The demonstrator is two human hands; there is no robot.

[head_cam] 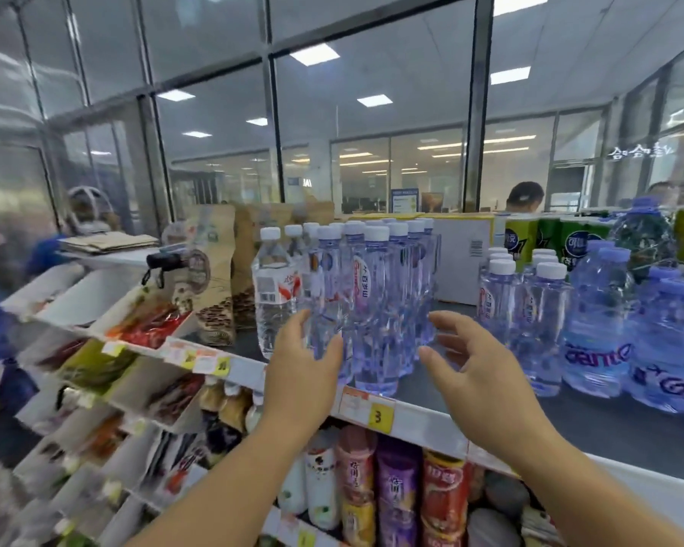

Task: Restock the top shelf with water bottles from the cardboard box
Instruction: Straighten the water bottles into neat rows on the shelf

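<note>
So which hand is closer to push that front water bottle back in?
Probably the left hand. Its fingers already touch the front bottles in the cluster on the top shelf. The right hand hovers open beside them, just apart.

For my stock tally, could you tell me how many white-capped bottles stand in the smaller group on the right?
6 white-capped bottles: two files of three running front to back, just left of the large purple-capped bottles; more may be hidden behind.
</note>
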